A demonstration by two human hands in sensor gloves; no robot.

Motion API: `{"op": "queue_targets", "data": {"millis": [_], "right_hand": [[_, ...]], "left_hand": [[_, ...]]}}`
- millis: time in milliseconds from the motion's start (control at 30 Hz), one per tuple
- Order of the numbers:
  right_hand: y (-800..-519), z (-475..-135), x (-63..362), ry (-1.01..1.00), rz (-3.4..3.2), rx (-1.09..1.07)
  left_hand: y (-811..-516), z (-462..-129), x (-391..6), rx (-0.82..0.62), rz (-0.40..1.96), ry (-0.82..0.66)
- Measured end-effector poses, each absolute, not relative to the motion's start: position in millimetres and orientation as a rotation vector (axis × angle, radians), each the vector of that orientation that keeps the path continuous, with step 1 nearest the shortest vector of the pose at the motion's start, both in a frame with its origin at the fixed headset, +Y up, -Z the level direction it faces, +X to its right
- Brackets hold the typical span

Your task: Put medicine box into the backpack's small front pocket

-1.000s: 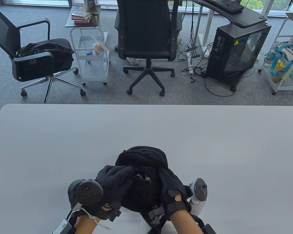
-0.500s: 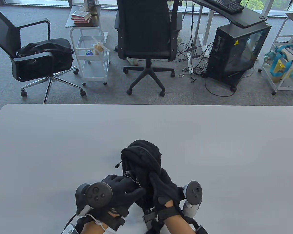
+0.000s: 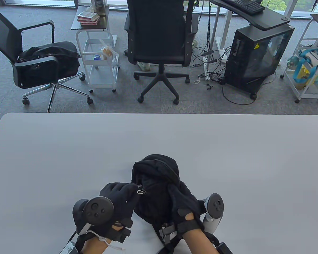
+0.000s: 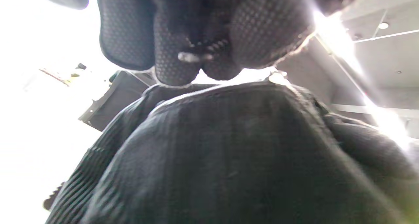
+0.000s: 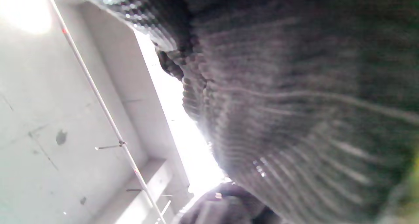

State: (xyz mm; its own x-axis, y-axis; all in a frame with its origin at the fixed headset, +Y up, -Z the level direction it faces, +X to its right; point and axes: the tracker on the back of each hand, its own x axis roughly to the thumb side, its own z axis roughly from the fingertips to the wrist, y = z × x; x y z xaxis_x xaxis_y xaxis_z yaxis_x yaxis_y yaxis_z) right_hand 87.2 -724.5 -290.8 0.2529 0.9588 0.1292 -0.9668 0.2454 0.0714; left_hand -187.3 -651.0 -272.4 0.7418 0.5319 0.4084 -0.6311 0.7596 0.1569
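A black backpack (image 3: 156, 185) stands near the table's front edge, between both hands. My left hand (image 3: 122, 194) is at its left side and pinches a small silver zipper pull (image 3: 141, 192). In the left wrist view the gloved fingertips (image 4: 196, 57) close on that pull (image 4: 193, 56) above the dark fabric (image 4: 229, 152). My right hand (image 3: 184, 201) grips the backpack's right side. The right wrist view shows only dark ribbed fabric (image 5: 311, 102) close up. No medicine box is in sight.
The grey table (image 3: 69, 158) spreads wide around the backpack. Beyond its far edge are two office chairs (image 3: 159, 39), a white cart (image 3: 98, 60) and a computer tower (image 3: 257, 58) on the carpet.
The backpack has shifted and turned between my hands. My left hand moved from lying across the front pocket to pinching the zipper pull at the left. My right hand stayed on the right side.
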Motion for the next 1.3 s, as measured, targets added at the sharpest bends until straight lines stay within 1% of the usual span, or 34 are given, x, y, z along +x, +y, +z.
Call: {"op": "queue_targets", "data": {"millis": [100, 200, 300, 400, 433, 467, 500, 533, 567, 600, 667, 767, 833, 933, 1033, 1067, 1167, 1233, 1300], "right_hand": [[-718.0, -289.7, 88.2, -0.053, 1.284, 0.182], [-712.9, -289.0, 88.5, -0.04, 1.281, 0.201], [-707.4, -288.3, 90.0, -0.022, 1.268, 0.206], [-699.0, -288.0, 96.3, -0.039, 1.27, 0.227], [-697.6, -288.0, 100.6, -0.063, 1.252, 0.218], [-695.6, -288.7, 103.7, -0.069, 1.215, 0.204], [-693.0, -289.5, 106.4, -0.062, 1.183, 0.203], [-692.6, -289.7, 108.0, -0.053, 1.205, 0.218], [-695.1, -290.4, 108.1, -0.074, 1.237, 0.211], [-699.1, -291.9, 107.9, -0.069, 1.224, 0.187], [-705.5, -294.1, 108.6, -0.03, 1.151, 0.15], [-711.7, -298.6, 113.2, -0.017, 1.13, 0.12], [-717.7, -302.3, 115.4, -0.006, 1.117, 0.083], [-728.6, -309.0, 117.4, 0.021, 1.115, 0.031], [-739.7, -316.2, 120.1, 0.058, 1.121, -0.015], [-745.8, -319.6, 121.2, 0.083, 1.11, -0.041], [-763.4, -326.3, 121.9, 0.168, 1.118, -0.091], [-769.3, -328.9, 122.6, 0.185, 1.197, -0.107], [-769.1, -331.2, 125.5, 0.167, 1.33, -0.096]], "left_hand": [[-650.9, -278.2, -198.3, 0.316, 0.673, -0.35], [-650.4, -281.3, -205.9, 0.297, 0.69, -0.333], [-653.8, -288.1, -212.1, 0.286, 0.657, -0.313], [-662.2, -298.7, -220.7, 0.229, 0.652, -0.277], [-665.2, -301.5, -225.2, 0.227, 0.619, -0.22], [-666.7, -305.0, -229.6, 0.2, 0.577, -0.216], [-667.2, -307.9, -233.1, 0.174, 0.589, -0.253], [-667.4, -307.8, -231.7, 0.178, 0.671, -0.249], [-666.9, -305.4, -229.3, 0.198, 0.714, -0.225], [-664.8, -304.9, -226.4, 0.223, 0.684, -0.242], [-661.7, -303.4, -221.7, 0.223, 0.625, -0.259], [-660.5, -302.7, -222.9, 0.225, 0.609, -0.256], [-664.7, -301.7, -228.9, 0.209, 0.593, -0.227], [-676.7, -301.9, -239.2, 0.237, 0.603, -0.196], [-683.4, -302.3, -243.2, 0.182, 0.629, -0.186], [-684.3, -301.6, -242.8, 0.199, 0.624, -0.185], [-687.1, -301.9, -236.6, 0.191, 0.601, -0.208], [-689.2, -301.9, -232.3, 0.173, 0.596, -0.22], [-691.1, -301.1, -228.7, 0.162, 0.585, -0.233]]}}
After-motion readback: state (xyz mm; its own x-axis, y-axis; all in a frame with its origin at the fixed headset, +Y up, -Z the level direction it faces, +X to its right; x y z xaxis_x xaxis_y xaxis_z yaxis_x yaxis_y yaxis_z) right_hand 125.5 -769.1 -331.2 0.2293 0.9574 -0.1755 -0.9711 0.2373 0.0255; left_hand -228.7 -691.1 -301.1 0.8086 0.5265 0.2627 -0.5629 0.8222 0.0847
